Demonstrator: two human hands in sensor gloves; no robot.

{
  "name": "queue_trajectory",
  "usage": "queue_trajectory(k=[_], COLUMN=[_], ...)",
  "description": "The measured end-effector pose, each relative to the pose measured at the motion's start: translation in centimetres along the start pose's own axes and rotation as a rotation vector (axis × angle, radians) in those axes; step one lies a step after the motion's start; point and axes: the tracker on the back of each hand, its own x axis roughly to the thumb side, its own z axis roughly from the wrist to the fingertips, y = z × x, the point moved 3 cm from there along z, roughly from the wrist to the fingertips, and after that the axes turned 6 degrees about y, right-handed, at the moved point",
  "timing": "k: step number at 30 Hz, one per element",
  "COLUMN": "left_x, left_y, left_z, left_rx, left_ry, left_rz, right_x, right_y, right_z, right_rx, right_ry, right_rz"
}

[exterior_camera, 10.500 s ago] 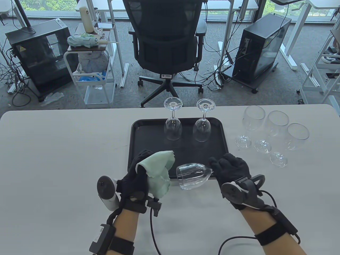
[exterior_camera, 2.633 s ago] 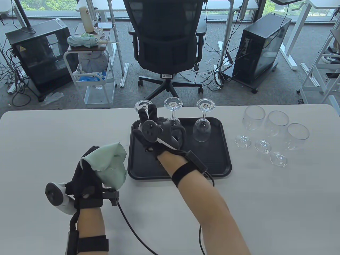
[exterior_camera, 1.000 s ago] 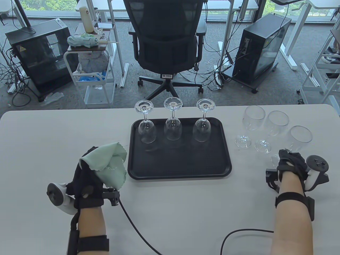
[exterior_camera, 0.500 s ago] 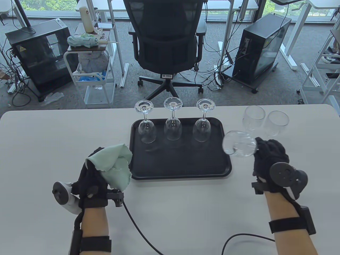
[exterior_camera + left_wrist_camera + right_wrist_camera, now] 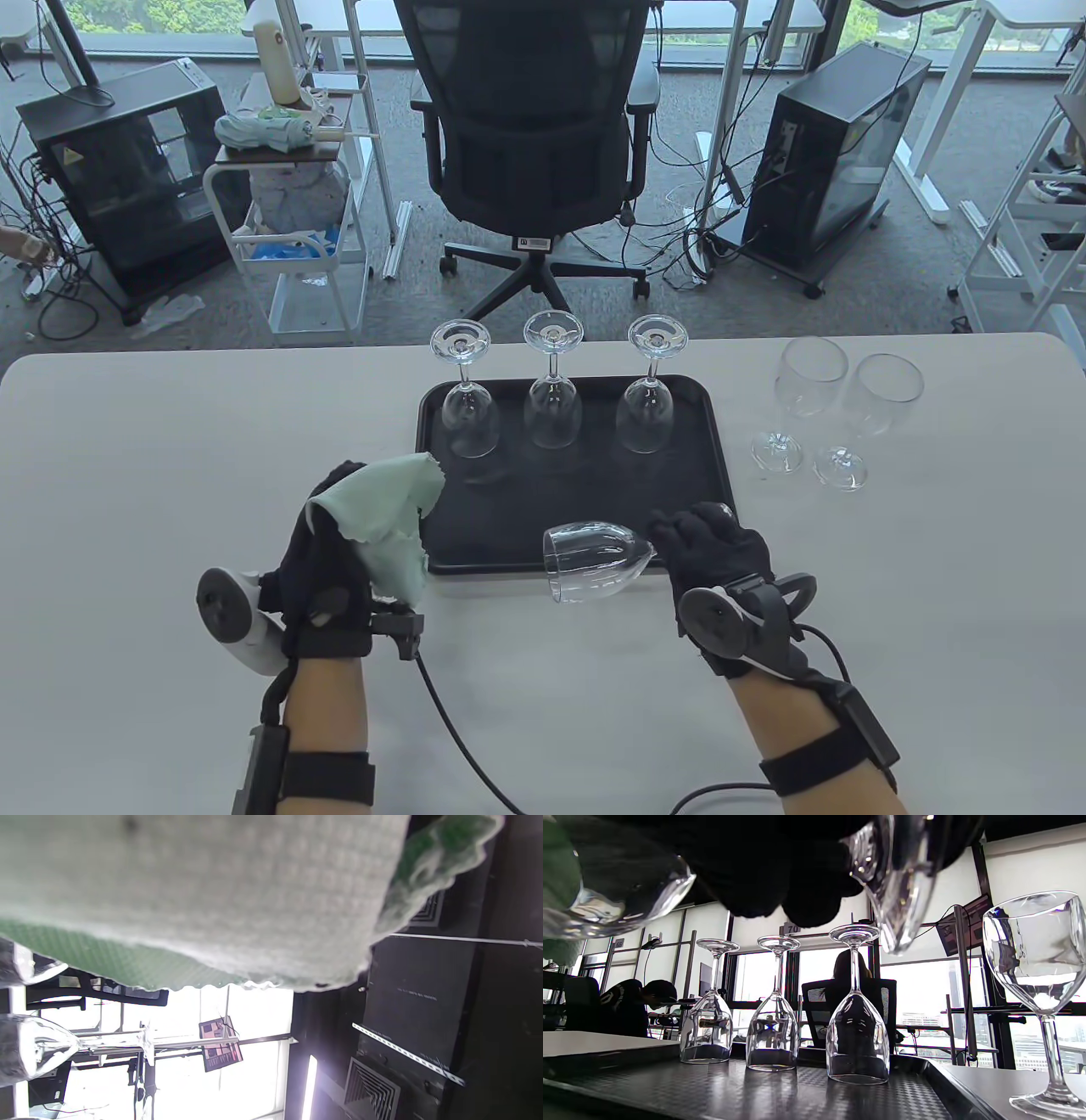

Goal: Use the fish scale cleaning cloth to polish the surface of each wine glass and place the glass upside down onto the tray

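Observation:
My right hand (image 5: 708,543) grips a wine glass (image 5: 594,560) by its stem, lying sideways above the tray's front edge, bowl opening to the left. My left hand (image 5: 339,535) holds the pale green cloth (image 5: 386,518), draped over its fingers, a short way left of the bowl. That cloth (image 5: 203,895) fills the top of the left wrist view. Three glasses (image 5: 468,407) (image 5: 551,399) (image 5: 649,395) stand upside down along the back of the black tray (image 5: 696,509). In the right wrist view the held glass's bowl (image 5: 611,899) and foot (image 5: 899,878) hang overhead.
Two upright glasses (image 5: 806,399) (image 5: 874,416) stand on the table right of the tray. An office chair (image 5: 534,127) sits beyond the table's far edge. Glove cables trail over the near table (image 5: 458,730).
My right hand has carried the glass from the right of the tray leftward and nearer, turning it sideways. My left hand with the cloth has drifted right toward it.

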Motion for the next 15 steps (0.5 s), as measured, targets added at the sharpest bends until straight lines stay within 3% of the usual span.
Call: queue_trajectory(k=[4,8,10,15], left_x=[2.1,1.3,-0.3,-3.0], left_y=[6.1,11.7,13.7,15.8], left_z=[0.6,-1.0,-2.3,-4.8], left_rx=[-0.125,-0.282,-0.352,-0.487], left_ry=[0.059,0.063,0.027,-0.037], left_rz=[-0.002,0.033,0.015,0.095], right_x=[0.3,0.1,0.0,0.3], right_y=[0.6,0.8,1.1,2.0], right_z=[-0.3,-0.5,-0.6,-0.9], right_rx=[-0.018,-0.015,-0.025,-0.068], right_ry=[0.009,0.0,0.0,0.009], right_rz=[0.009,0.054,0.057,0.103])
